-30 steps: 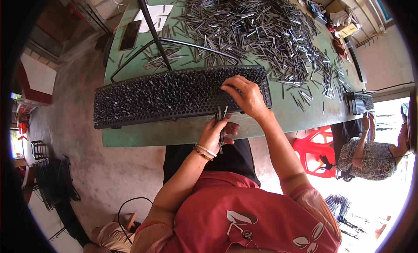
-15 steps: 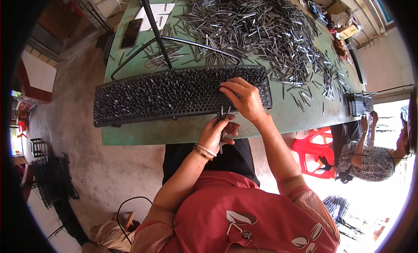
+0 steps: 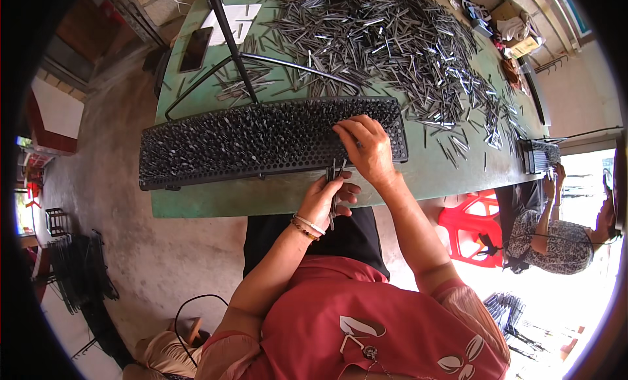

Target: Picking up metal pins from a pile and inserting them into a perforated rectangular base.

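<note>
A long black rack (image 3: 291, 163) full of round holes lies along the near edge of the green table. Thin dark sticks stand packed upright in most of its holes, while holes at its front right show bare. Just in front of that part, my left hand (image 3: 327, 200) is closed around a small bunch of thin dark sticks (image 3: 335, 174), held roughly upright. My right hand (image 3: 369, 151) reaches over the right part of the rack with thumb and fingertips pinched together. Whatever they grip is hidden.
A big heap of loose dark sticks (image 3: 386, 46) spreads over the green table (image 3: 196, 207). Behind the rack rises a black metal stand (image 3: 242, 72). A phone (image 3: 196, 50) and paper (image 3: 239, 23) lie far left. Right, a person (image 3: 556, 242) works near a red stool (image 3: 471, 233).
My right hand has shifted very slightly along the rack, its fingers still pinched. The rack has moved a touch to the left. My left hand keeps its sticks in nearly the same place.
</note>
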A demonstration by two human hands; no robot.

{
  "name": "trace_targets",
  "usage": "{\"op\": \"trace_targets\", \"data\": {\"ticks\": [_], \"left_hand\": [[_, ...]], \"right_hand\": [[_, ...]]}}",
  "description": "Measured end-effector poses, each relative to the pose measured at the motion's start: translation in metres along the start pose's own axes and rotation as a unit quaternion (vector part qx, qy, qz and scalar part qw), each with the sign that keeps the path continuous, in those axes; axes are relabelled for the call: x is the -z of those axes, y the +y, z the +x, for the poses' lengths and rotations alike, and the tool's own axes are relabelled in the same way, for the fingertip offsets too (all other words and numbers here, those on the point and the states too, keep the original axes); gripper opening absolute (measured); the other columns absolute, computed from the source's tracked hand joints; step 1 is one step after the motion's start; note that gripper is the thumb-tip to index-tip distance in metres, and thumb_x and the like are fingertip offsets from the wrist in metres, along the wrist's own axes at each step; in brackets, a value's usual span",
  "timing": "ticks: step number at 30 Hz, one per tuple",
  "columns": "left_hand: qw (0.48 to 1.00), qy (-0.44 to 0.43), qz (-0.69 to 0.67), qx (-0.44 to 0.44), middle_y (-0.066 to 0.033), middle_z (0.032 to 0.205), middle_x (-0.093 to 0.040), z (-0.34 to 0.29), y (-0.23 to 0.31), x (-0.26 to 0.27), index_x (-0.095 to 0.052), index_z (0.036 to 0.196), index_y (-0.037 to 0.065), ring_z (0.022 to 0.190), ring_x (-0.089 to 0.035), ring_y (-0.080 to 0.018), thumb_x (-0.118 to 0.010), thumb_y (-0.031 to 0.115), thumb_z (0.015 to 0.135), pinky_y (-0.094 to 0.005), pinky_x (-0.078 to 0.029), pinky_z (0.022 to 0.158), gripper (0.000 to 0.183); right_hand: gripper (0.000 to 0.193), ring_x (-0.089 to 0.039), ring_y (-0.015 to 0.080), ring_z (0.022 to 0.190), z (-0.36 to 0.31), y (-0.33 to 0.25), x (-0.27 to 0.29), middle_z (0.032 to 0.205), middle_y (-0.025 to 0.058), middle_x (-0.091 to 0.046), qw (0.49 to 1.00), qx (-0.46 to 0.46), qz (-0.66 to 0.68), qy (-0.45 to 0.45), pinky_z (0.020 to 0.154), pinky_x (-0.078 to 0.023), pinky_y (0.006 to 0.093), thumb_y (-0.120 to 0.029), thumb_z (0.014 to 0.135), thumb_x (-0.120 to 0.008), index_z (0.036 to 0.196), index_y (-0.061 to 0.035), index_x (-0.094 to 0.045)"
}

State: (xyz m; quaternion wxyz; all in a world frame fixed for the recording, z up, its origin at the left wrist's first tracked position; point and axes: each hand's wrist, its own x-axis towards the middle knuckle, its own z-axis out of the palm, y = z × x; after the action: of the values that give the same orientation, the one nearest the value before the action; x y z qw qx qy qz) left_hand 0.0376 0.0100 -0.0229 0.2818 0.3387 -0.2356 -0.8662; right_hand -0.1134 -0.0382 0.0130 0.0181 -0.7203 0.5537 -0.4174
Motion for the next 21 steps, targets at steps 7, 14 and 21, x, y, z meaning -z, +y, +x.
{"op": "trace_targets", "data": {"ticks": [7, 14, 21], "left_hand": [[1.000, -0.016, 0.014, -0.004, -0.0070, 0.093, -0.065, -0.0010, -0.0005, 0.0013, -0.054, 0.113, 0.006, 0.075, -0.060, -0.0095, -0.045, 0.026, 0.097, -0.0228, -0.050, 0.054, 0.027], [1.000, -0.020, 0.004, -0.003, -0.0061, 0.092, -0.065, 0.0002, -0.0018, 0.0003, -0.055, 0.114, 0.006, 0.074, -0.060, -0.0086, -0.045, 0.025, 0.097, -0.0220, -0.049, 0.052, 0.027], [1.000, -0.018, -0.001, -0.009, -0.0066, 0.092, -0.065, -0.0001, -0.0023, 0.0014, -0.055, 0.115, 0.006, 0.073, -0.059, -0.0086, -0.046, 0.025, 0.096, -0.0215, -0.049, 0.052, 0.028]], "right_hand": [[0.014, -0.059, 0.0264, 0.072, 0.0017, 0.0010, -0.0018, 0.085, 0.0080, -0.060, 0.999, 0.019, -0.032, -0.031, 0.065, -0.048, 0.0355, -0.010, 0.075, -0.071, 0.087, -0.0043, -0.067], [0.014, -0.060, 0.0255, 0.073, 0.0039, 0.0051, 0.0014, 0.088, 0.0084, -0.058, 0.996, 0.044, -0.013, -0.072, 0.065, -0.049, 0.0348, -0.010, 0.076, -0.070, 0.089, -0.0050, -0.068], [0.013, -0.059, 0.0246, 0.071, 0.0007, 0.0087, -0.0009, 0.088, 0.0073, -0.057, 0.997, 0.048, -0.006, -0.064, 0.063, -0.048, 0.0352, -0.012, 0.078, -0.069, 0.089, -0.0054, -0.068]]}}
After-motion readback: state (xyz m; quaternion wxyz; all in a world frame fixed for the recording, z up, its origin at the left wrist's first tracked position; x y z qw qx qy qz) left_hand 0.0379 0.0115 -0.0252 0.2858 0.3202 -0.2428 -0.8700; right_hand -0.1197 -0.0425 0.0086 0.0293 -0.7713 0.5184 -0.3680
